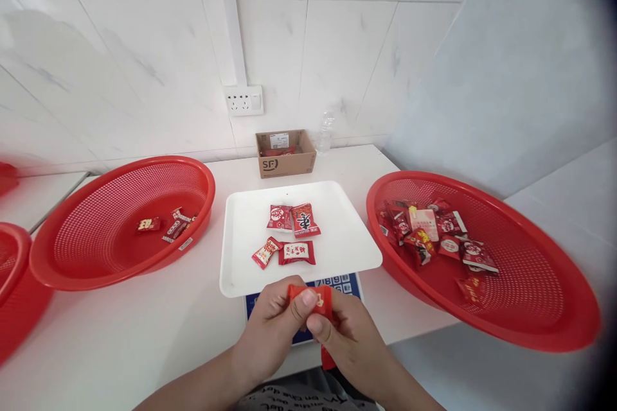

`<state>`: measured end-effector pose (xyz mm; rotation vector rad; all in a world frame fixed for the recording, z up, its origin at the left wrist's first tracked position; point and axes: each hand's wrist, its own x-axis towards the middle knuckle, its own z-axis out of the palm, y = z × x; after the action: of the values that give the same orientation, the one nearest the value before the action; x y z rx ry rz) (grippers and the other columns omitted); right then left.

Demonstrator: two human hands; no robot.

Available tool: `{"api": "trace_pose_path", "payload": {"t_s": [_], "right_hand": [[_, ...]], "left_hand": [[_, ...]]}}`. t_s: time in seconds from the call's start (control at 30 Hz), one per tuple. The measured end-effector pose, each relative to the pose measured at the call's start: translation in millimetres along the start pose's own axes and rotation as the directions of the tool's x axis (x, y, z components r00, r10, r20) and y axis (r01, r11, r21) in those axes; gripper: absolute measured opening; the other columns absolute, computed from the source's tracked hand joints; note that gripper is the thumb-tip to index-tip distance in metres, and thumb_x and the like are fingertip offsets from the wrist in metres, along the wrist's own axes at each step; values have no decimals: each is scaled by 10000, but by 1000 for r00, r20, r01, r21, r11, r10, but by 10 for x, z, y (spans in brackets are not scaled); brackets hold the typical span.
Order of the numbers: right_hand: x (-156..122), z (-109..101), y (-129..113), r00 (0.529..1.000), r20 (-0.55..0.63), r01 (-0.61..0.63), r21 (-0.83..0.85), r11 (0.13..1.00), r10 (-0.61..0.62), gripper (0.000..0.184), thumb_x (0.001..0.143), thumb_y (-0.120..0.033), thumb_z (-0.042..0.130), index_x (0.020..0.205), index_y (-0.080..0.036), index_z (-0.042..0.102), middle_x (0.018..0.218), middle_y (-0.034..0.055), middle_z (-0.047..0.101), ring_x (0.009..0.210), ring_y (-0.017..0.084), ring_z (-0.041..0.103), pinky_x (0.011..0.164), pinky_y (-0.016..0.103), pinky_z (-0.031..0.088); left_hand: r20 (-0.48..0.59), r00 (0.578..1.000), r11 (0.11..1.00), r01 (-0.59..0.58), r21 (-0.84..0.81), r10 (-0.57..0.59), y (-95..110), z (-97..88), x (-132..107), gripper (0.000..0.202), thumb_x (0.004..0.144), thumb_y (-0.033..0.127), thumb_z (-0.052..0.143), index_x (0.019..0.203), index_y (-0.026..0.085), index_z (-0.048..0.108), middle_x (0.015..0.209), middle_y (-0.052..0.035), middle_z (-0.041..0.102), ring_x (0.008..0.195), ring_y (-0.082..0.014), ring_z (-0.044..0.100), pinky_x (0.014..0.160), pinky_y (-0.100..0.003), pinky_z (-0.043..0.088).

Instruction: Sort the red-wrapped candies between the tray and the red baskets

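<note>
Both hands are closed on a small red candy packet (pixel 324 299) with pale lettering, held in front of the tray's near edge. My left hand (pixel 272 327) pinches its left side with thumb and fingers. On its right side is my right hand (pixel 354 337), thumb bent toward the packet. A strip of red (pixel 328 358) shows below the right hand; whether it belongs to the same packet I cannot tell. Several red wrapped snacks (pixel 296 252) lie on the white tray (pixel 241 270). Under the tray, a scale's blue keypad (pixel 354 282) is partly hidden by my hands.
A red basket (pixel 540 257) at right holds many wrapped snacks and a pink packet. Another red basket (pixel 96 205) at left has a few. Part of a further red basket (pixel 24 308) shows at far left. Behind stand a cardboard box (pixel 288 166) and a clear bottle (pixel 325 133).
</note>
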<state>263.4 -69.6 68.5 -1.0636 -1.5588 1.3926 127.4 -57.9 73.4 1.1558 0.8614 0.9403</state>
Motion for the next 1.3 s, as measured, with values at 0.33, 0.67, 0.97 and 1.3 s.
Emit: {"api": "trace_pose_path", "payload": {"t_s": [0.33,0.67,0.97,1.3], "right_hand": [[64,-38,-54,994,-110,-28,-97,995,17,491,873,-547,401,537,-189,424,524,-18,423,515,112,405,510,242,309],[170,-67,-91,996,-59,75,57,996,-71,463,861,-580,413,629,-185,479,594,-14,484,539,105,402,518,227,331],[146,-17,-65,982,-149,105,-60,993,-113,453,904,-469,405,553,-186,443,507,-27,456,486,95,405,488,219,343],[150,-47,-81,989,-97,115,81,990,-107,460,863,-544,451,590,-176,486,544,-11,484,518,106,460,505,223,367]], "left_hand": [[93,995,975,-41,217,21,98,-6,16,467,920,527,257,647,190,430,636,14,444,633,-130,423,617,-245,364],[29,1000,989,0,149,-5,126,-38,137,412,883,522,391,659,183,463,597,20,474,593,-126,450,602,-252,380],[37,999,976,15,217,-24,64,11,57,417,884,520,388,633,188,412,628,21,434,613,-122,394,579,-237,338],[-11,999,970,-39,241,43,45,20,53,431,873,524,415,616,182,469,600,17,469,584,-121,420,563,-223,371]]}}
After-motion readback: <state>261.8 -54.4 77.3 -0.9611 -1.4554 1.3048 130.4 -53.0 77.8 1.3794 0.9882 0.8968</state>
